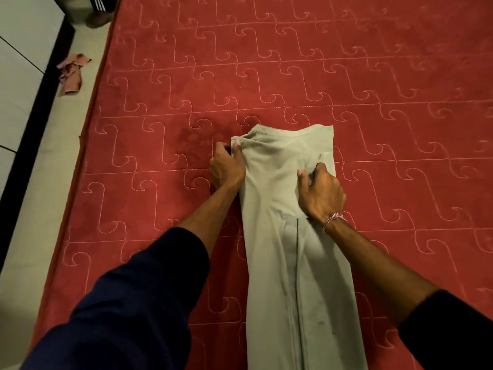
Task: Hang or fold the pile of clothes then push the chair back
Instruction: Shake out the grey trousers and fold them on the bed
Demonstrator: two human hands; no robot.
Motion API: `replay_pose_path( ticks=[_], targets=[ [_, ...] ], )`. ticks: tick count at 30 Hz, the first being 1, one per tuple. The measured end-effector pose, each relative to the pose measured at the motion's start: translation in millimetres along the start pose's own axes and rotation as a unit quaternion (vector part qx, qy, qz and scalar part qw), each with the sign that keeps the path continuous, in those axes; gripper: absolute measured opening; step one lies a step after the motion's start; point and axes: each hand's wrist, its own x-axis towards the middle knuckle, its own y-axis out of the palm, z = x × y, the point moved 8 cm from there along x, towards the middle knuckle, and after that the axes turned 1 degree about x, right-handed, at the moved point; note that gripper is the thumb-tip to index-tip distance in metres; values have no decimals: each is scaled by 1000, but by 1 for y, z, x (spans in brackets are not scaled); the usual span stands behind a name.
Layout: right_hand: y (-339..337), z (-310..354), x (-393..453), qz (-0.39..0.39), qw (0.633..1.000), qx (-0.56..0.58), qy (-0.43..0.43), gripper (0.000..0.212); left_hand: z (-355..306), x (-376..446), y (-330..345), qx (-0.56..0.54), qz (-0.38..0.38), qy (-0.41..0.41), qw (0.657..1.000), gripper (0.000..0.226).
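Note:
A pale grey-green pair of trousers lies lengthwise on the red quilted mattress, legs folded one on the other and running toward me. My left hand pinches the left edge of the cloth near its far end, thumb on top. My right hand grips a bunch of cloth on the right side of the upper part; a braided band circles that wrist. The chair and the pile of clothes are out of view.
The mattress's left edge runs diagonally beside a pale tiled floor. A crumpled pink cloth lies on that floor. A dark strip borders the floor farther left. A dark garment with white stripes shows at the top left.

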Motion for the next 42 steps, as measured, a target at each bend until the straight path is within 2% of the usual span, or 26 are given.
replay_pose_path(
  ticks=[3,7,9,12,14,17,20,22,24,27,32,36,42],
  targets=[
    [-3,4,1,-11,999,27,-34,33,-2,17,3,-42,22,-25,999,29],
    [-3,-1,-1,-16,999,12,-31,42,-9,34,8,-144,62,-41,987,8],
    [-1,-2,0,-9,999,-2,-38,41,-9,33,6,-173,54,-31,983,6],
    [3,-3,5,12,1000,-15,-25,32,-9,28,3,-158,25,-2,987,7],
    [2,-4,6,16,1000,24,-10,36,-10,22,-1,-125,7,11,992,16],
    [-10,0,-7,-29,992,118,-20,44,-15,0,-12,-7,-31,107,994,29],
    [-27,2,-44,-105,990,65,-72,33,-15,-50,-17,114,-56,263,956,21],
    [-27,2,-68,-72,991,66,-93,20,-10,-87,-13,154,-43,349,923,14],
    [-16,0,-93,20,994,71,-75,23,1,-121,-10,171,-13,394,903,11],
    [2,-5,-122,122,992,13,-25,25,20,-157,-12,175,21,390,904,17],
    [9,-1,-133,163,983,75,47,36,51,-187,-19,162,77,359,916,40],
    [16,5,-136,213,965,135,75,20,66,-194,-18,160,149,347,912,55],
    [0,-8,-142,137,961,206,125,12,88,-195,-14,243,205,369,873,61]
  ],
)
